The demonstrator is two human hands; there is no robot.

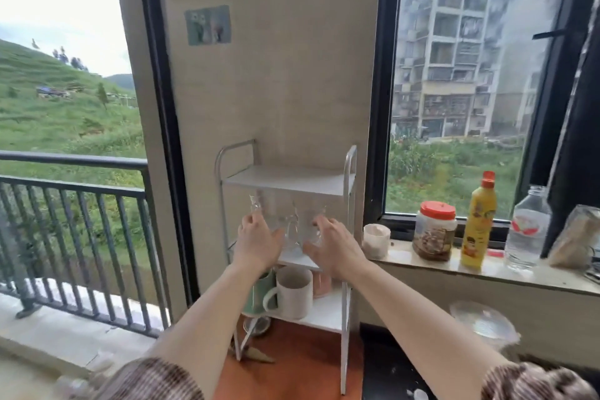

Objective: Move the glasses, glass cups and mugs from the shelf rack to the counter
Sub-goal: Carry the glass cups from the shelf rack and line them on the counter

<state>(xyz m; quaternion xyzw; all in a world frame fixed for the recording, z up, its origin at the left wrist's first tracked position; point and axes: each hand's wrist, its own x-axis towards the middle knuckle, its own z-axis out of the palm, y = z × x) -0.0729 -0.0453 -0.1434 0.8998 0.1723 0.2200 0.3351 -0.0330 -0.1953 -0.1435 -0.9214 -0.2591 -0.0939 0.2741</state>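
Glasses: several clear glasses (293, 224) stand in a row on the middle shelf of the shelf rack (347, 191); blur and transparency make the exact number hard to tell.
Left hand: the left hand (258, 242) reaches into the middle shelf, fingers spread apart and laid against the leftmost glass; a full grip cannot be confirmed.
Right hand: the right hand (334, 245) reaches in beside it, fingers apart around a glass on the right of the row, apparently touching it.
Mugs: on the shelf below, a white mug (292, 292) stands upright, a green mug (256, 292) just left of it, a pink cup (321, 284) behind on the right.
Top shelf: bare white board.
Counter: the stone counter (487, 273) to the right of the rack carries a white tub (376, 240), a red-lidded jar (434, 232), a yellow bottle (479, 224) and a clear water bottle (527, 229).
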